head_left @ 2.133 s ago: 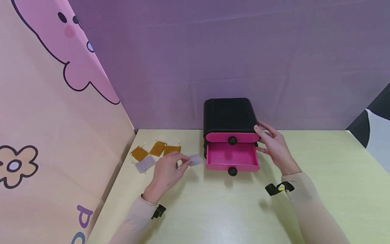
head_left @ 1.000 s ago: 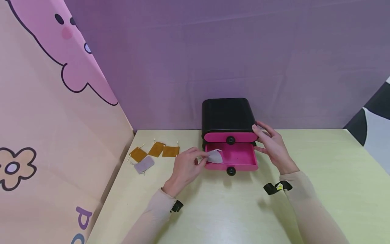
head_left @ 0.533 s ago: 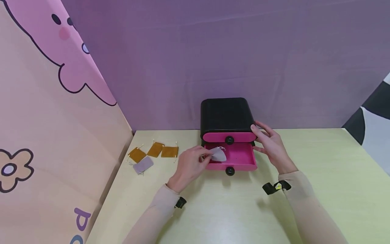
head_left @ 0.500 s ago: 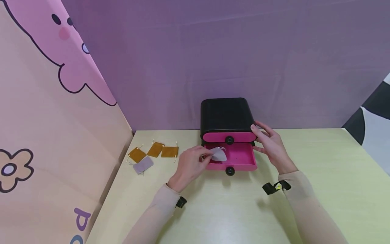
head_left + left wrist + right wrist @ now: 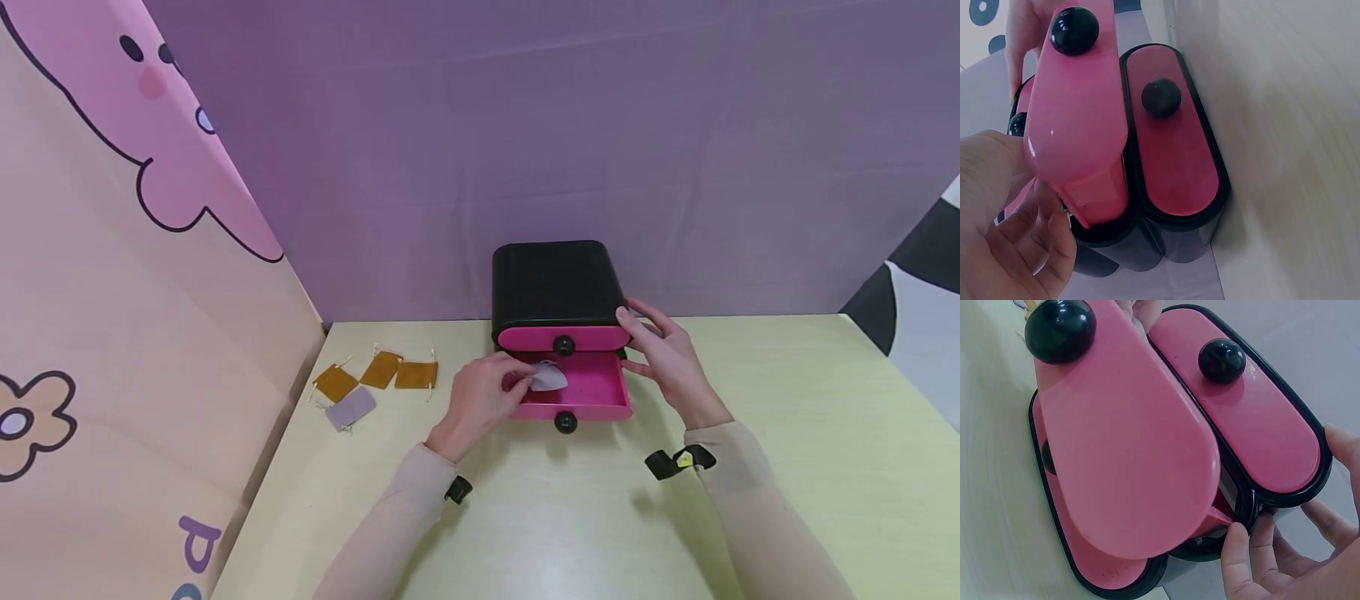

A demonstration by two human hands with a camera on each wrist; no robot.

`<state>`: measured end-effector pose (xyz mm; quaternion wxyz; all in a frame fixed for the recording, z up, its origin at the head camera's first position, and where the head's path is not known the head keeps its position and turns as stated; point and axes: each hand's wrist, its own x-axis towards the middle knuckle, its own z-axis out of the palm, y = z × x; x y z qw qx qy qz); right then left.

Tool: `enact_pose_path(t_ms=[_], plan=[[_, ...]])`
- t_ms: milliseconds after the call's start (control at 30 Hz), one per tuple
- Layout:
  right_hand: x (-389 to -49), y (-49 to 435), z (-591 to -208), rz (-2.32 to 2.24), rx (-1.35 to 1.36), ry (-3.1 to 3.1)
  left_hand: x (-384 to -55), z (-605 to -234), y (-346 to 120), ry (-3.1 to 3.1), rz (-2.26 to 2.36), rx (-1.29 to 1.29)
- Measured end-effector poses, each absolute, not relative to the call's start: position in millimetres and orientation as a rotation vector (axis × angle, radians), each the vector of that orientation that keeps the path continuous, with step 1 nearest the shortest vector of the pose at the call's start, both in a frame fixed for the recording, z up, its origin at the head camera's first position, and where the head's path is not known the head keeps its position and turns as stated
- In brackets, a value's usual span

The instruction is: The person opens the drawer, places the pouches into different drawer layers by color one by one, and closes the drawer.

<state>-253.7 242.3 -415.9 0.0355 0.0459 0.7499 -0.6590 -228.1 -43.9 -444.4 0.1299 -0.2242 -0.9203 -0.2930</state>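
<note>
My left hand (image 5: 483, 396) pinches a small grey drawstring pouch (image 5: 549, 377) between thumb and fingertips, over the inside of the pulled-out pink drawer (image 5: 600, 383). The drawer belongs to a black mini drawer cabinet (image 5: 558, 283) and is the middle of its three tiers; the pink drawers above and below are closed. In the left wrist view, the drawer front hides most of the pouch. My right hand (image 5: 667, 358) grips the cabinet's right side, with fingers (image 5: 1329, 525) around the end of the top tier and others by the open drawer's edge.
To the left on the table (image 5: 570, 517) lie three mustard-yellow pouches, one of them a yellow pouch (image 5: 416, 375) nearest the cabinet, and one lavender pouch (image 5: 351, 408). A purple backdrop (image 5: 600, 150) stands behind the cabinet. A patterned panel (image 5: 150, 350) borders the table's left edge.
My left hand has carried the grey pouch rightward from beside the cabinet to inside the open drawer, moving slightly deeper lately. My right hand keeps its hold on the cabinet.
</note>
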Motion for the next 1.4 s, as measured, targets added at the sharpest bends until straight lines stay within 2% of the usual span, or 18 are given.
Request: enact_pose_path(t_ms=[767,1400], plan=[[-251.8,243.2,-415.0,-2.067,0.121,2.271,-233.7,-446.0,-35.6,-2.73,-0.86,-0.638],[-252.9,243.2,-416.3,-2.052,0.118,2.271,-218.0,-449.5,-74.4,-2.679,-0.913,-0.574]])
